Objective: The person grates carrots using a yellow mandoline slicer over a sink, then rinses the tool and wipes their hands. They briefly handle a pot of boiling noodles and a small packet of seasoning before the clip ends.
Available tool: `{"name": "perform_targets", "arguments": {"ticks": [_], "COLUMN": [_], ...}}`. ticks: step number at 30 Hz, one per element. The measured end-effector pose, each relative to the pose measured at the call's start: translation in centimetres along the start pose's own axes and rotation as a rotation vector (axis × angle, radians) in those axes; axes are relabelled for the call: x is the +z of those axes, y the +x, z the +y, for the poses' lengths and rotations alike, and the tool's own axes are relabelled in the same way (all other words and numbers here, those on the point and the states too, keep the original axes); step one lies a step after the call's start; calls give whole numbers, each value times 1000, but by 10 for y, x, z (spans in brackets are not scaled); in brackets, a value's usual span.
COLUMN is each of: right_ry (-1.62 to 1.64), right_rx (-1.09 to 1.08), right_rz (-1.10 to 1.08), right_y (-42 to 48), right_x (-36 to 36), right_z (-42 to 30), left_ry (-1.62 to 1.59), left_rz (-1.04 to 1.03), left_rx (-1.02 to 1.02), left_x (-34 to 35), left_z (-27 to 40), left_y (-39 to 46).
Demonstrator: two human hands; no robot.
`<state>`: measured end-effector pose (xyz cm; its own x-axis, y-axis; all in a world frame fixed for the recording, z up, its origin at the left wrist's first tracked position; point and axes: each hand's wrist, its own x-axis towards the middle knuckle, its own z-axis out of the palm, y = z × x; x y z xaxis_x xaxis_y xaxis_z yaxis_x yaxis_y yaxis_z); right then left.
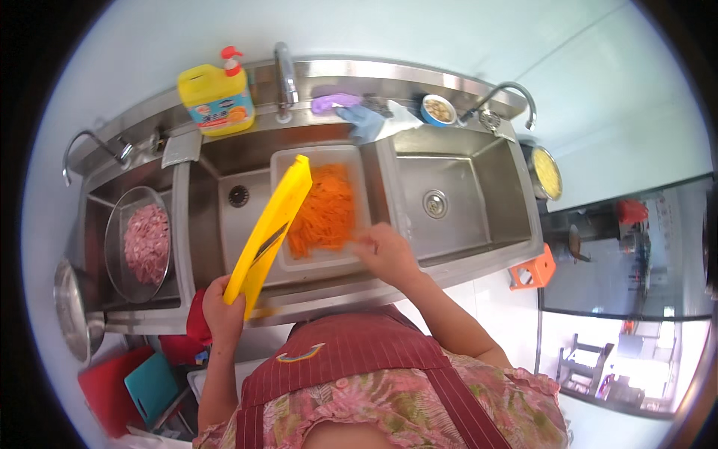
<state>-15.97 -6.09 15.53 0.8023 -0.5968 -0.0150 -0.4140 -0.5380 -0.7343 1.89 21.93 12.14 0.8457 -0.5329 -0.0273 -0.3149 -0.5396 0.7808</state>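
Note:
My left hand (221, 308) grips the lower end of a yellow plastic mandoline slicer (275, 224) with a dark slanted blade. The slicer is held tilted over the middle sink basin (241, 224), its upper end above the tray. A translucent plastic tray (286, 152) in that basin holds a heap of shredded carrot (328, 210). Partly covered by the slicer, the heap shows mostly on its right side. My right hand (387, 255) is beside the tray's lower right edge, fingers curled and blurred. Whether anything is between them cannot be made out.
Cut raw meat (147, 241) fills a clear bowl (115, 269) in the left basin. Behind the sinks stand a yellow detergent jug (219, 104), a faucet (285, 84), cloths (364, 120) and a blue bowl (438, 110). An orange stool (533, 269) is at right.

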Motion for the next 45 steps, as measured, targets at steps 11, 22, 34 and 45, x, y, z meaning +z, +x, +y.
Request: {"name": "perform_targets", "arguments": {"ticks": [11,22,34,45], "right_ry": [-196,-671,-822,-696], "right_rx": [139,-69,-390,-334], "right_rz": [468,358,168,-8], "right_y": [4,181,302,256], "right_x": [-141,-312,-317,-308], "right_z": [137,319,383,444], "left_ry": [-953,-1187,-1310,-1385], "left_rz": [-288,-486,-342,-440], "left_rx": [-393,-619,-787,-773], "left_x": [84,296,412,453], "left_z": [91,232,305,282], "left_y": [-5,-14,-57,-30]}}
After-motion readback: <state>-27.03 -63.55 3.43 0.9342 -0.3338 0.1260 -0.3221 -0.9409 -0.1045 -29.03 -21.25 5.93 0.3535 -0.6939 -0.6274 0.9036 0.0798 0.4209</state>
